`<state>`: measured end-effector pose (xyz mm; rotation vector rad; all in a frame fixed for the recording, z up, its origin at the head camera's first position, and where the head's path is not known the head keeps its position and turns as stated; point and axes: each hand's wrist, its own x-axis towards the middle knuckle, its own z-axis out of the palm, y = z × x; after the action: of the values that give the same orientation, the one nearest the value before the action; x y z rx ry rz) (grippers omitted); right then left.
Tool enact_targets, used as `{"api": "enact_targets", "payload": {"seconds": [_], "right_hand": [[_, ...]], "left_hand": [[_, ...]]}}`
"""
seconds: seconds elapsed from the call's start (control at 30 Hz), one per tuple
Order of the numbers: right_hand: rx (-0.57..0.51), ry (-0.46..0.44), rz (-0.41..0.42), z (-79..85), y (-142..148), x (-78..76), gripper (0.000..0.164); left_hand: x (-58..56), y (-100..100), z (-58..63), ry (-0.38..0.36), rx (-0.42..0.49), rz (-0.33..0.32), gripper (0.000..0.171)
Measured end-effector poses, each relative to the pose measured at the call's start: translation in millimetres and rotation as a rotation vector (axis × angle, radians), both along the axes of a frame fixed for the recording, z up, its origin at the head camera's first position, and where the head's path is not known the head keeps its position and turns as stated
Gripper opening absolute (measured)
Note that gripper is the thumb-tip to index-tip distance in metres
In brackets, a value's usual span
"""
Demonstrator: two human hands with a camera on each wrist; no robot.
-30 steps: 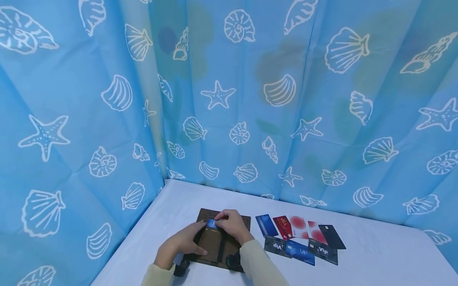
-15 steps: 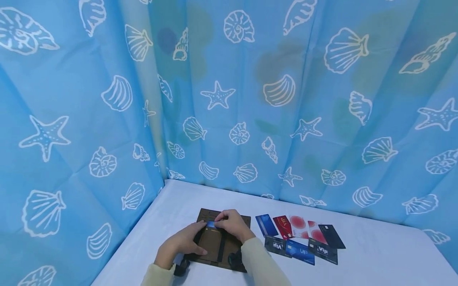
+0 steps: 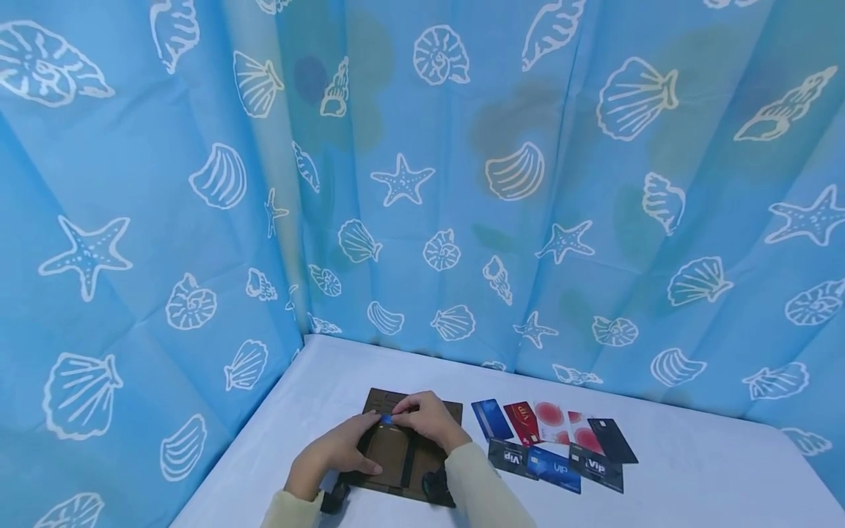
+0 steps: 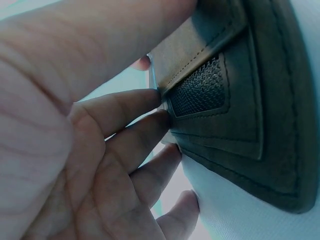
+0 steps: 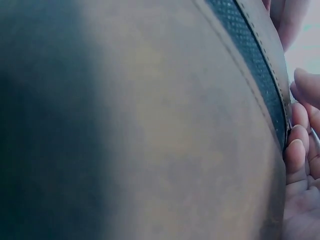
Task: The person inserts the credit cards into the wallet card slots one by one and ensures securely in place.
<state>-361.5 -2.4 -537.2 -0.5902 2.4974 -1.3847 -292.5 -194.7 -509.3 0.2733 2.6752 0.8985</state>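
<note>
An opened brown leather wallet (image 3: 388,458) lies on the white table, with stitched slots and a dark strap down its middle. A blue card (image 3: 386,420) shows as a narrow strip at the top of its left pocket, the rest hidden inside. My right hand (image 3: 432,420) pinches the card's upper edge between thumb and fingers. My left hand (image 3: 339,444) holds the wallet's left side, thumb over its face and fingertips along the edge. In the left wrist view a dark mesh window (image 4: 200,87) shows beside the fingers.
Right of the wallet lie several loose cards, among them a red card (image 3: 522,423), a blue VIP card (image 3: 553,469), a black card (image 3: 614,440) and a grey VIP card (image 3: 596,467). A blue shell-print curtain (image 3: 442,183) stands behind and at the left.
The blue card has slid down into the wallet pocket, so less of it shows. My right fingers have moved slightly downward with it; my left hand stays where it was.
</note>
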Motion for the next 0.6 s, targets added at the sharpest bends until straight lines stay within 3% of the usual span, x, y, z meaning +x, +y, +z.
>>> {"api": "enact_targets", "payload": {"seconds": [0.6], "right_hand": [[0.048, 0.029, 0.025, 1.6, -2.9, -0.7, 0.011]], "left_hand": [[2.2, -1.0, 3.4, -0.007, 0.011, 0.003, 0.087]]}}
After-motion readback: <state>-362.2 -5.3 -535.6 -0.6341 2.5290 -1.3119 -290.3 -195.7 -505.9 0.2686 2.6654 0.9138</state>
